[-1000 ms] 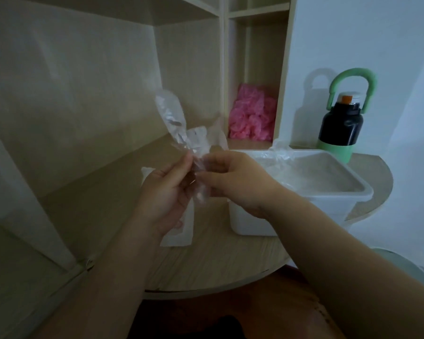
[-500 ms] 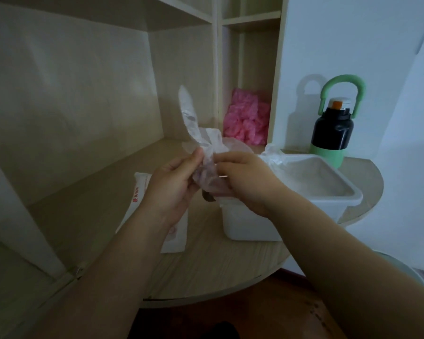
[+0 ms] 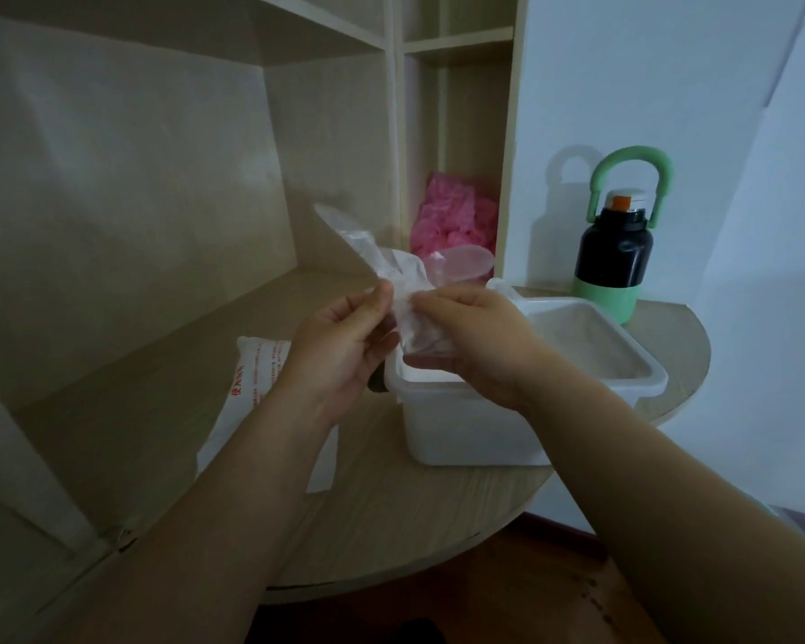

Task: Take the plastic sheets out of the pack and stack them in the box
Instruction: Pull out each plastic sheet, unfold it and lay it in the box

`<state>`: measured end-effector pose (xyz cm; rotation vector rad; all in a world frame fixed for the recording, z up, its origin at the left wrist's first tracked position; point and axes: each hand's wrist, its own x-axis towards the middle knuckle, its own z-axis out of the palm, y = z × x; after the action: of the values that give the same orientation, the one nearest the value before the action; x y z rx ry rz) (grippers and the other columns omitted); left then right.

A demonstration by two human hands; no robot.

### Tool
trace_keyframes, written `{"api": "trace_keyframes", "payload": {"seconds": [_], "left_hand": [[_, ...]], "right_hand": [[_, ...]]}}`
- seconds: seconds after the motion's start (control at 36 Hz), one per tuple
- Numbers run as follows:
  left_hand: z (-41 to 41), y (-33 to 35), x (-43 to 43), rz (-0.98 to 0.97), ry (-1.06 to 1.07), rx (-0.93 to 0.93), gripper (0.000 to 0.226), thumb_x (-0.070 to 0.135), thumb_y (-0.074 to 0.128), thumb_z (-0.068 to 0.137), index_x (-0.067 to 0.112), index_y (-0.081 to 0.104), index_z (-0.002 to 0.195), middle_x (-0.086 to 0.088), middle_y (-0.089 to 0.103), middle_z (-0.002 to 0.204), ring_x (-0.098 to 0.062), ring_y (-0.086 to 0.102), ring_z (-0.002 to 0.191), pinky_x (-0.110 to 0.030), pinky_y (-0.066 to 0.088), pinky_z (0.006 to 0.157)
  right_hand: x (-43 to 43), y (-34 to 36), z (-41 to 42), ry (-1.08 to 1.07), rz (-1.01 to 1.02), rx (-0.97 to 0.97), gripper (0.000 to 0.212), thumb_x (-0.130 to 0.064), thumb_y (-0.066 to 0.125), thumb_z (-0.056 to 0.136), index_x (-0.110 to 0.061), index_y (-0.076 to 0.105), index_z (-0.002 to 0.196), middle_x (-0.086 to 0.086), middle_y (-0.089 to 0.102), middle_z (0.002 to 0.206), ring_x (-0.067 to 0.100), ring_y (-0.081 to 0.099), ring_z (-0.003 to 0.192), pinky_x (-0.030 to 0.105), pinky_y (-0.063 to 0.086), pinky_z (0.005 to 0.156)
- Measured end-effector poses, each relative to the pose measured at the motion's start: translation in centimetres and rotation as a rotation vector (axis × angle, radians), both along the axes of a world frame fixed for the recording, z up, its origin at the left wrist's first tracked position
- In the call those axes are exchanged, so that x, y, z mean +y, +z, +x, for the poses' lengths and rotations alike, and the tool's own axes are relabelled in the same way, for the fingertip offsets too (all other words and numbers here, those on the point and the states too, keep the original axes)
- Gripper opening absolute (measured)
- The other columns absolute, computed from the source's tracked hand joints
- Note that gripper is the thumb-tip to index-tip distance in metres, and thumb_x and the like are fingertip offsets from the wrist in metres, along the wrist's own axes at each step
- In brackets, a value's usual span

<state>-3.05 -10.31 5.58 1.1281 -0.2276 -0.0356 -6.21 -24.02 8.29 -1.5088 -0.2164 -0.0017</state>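
The fingers (image 3: 382,297) of the left hand (image 3: 340,346) are curled, with thumb and forefinger pinching one edge of a clear, crumpled plastic sheet (image 3: 403,276). The fingers of the right hand (image 3: 479,341) are curled too and pinch the same sheet just beside them, so the two thumbs nearly meet. The lower part of the sheet is bunched between the two palms. Its upper part stands up in two lobes: a long one slants up and to the left, and a rounder one leans to the right.

The hands and sheet are held in the air over the near left corner of the box (image 3: 461,425), a white plastic tub that stands on the tabletop (image 3: 391,527). Its inside looks pale and filmy, but whether sheets lie stacked in it is not clear. A bit of clear plastic pokes up at its far left corner, behind the right hand.

The pack (image 3: 252,388), white with red print, lies flat on the tabletop to the left of the box and is partly covered by the left forearm. A small dark object (image 3: 377,381) shows between the left hand and the box wall; what it is cannot be told.

Behind the box, near the wall, stands a black bottle (image 3: 612,253) with a green base and a green loop handle. In the narrow shelf compartment behind the hands sits a heap of pink crumpled material (image 3: 451,216).
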Motion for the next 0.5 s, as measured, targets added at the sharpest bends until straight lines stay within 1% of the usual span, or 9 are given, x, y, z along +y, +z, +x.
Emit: {"api": "trace_keyframes", "payload": {"seconds": [0.06,0.11,0.19,0.25,0.28,0.31,0.36,0.42,0.5], "left_hand": [[0.0,0.1,-0.2,-0.016,-0.012,-0.015,0.052,0.031,0.07,0.068,0.0,0.062,0.109,-0.013,0.069,0.105,-0.022,0.066,0.101,-0.031,0.053,0.091],[-0.1,0.3,-0.3,0.006,-0.02,-0.048,0.053,0.031,0.072,0.066,0.001,0.063,0.109,-0.015,0.068,0.109,-0.023,0.065,0.103,-0.031,0.053,0.09],[-0.1,0.4,-0.3,0.155,-0.012,-0.125,0.025,0.029,0.075,0.069,0.013,0.067,0.086,-0.009,0.07,0.1,-0.019,0.066,0.097,-0.026,0.053,0.08],[-0.1,0.4,-0.4,0.329,0.05,-0.233,0.008,0.023,0.077,0.076,0.022,0.07,0.081,-0.006,0.072,0.098,-0.019,0.067,0.096,-0.031,0.053,0.082],[-0.1,0.5,-0.5,0.405,0.088,-0.289,0.01,0.018,0.075,0.079,0.027,0.071,0.078,-0.003,0.073,0.094,-0.018,0.068,0.093,-0.033,0.053,0.084],[0.0,0.4,-0.5,0.452,0.116,-0.336,0.018,0.013,0.073,0.08,0.029,0.07,0.074,0.002,0.072,0.088,-0.016,0.068,0.089,-0.034,0.053,0.084],[0.0,0.8,-0.5,0.434,0.115,-0.355,0.029,0.007,0.07,0.081,0.031,0.068,0.065,0.005,0.07,0.081,-0.012,0.065,0.083,-0.033,0.052,0.082],[0.1,1.1,-0.4,0.323,0.06,-0.289,0.036,0.001,0.066,0.082,0.028,0.065,0.059,0.0,0.068,0.082,-0.015,0.065,0.085,-0.031,0.051,0.078],[0.2,1.6,0.0,0.199,-0.044,-0.157,0.031,-0.007,0.057,0.083,0.017,0.061,0.064,-0.007,0.067,0.086,-0.017,0.067,0.088,-0.025,0.053,0.071]], "right_hand": [[-0.2,0.3,0.1,0.009,0.099,0.043,0.017,-0.013,0.054,0.094,0.002,0.063,0.094,0.017,0.058,0.084,0.026,0.058,0.075,0.036,0.054,0.073],[-0.7,0.3,0.3,0.006,0.12,0.074,0.019,-0.018,0.058,0.092,-0.004,0.065,0.103,0.011,0.065,0.095,0.022,0.064,0.082,0.038,0.057,0.076],[-1.8,0.2,0.6,0.034,-0.048,0.052,0.035,-0.036,0.067,0.083,-0.016,0.064,0.112,0.001,0.064,0.109,0.02,0.063,0.099,0.041,0.057,0.082],[-1.9,0.3,0.6,0.03,-0.173,0.03,0.041,-0.044,0.07,0.078,-0.017,0.066,0.108,-0.003,0.066,0.104,0.017,0.063,0.097,0.039,0.057,0.081],[-1.8,0.3,0.7,-0.001,-0.2,0.017,0.039,-0.042,0.07,0.079,-0.013,0.068,0.105,-0.001,0.067,0.099,0.016,0.064,0.092,0.041,0.058,0.081],[-1.9,0.3,1.0,-0.047,-0.194,0.009,0.036,-0.038,0.069,0.082,-0.008,0.068,0.102,0.002,0.067,0.094,0.018,0.063,0.086,0.043,0.057,0.081],[-2.0,0.5,1.4,-0.122,-0.082,0.049,0.024,-0.026,0.064,0.088,-0.004,0.067,0.096,0.01,0.066,0.093,0.023,0.062,0.083,0.046,0.056,0.082],[-2.4,1.0,1.6,-0.116,0.101,0.121,0.016,-0.018,0.059,0.089,-0.005,0.066,0.095,0.01,0.066,0.093,0.024,0.065,0.086,0.043,0.057,0.081],[-3.2,1.6,1.9,-0.051,0.39,0.151,0.012,-0.016,0.054,0.093,-0.008,0.063,0.091,0.007,0.066,0.086,0.021,0.067,0.081,0.035,0.056,0.071]]}}
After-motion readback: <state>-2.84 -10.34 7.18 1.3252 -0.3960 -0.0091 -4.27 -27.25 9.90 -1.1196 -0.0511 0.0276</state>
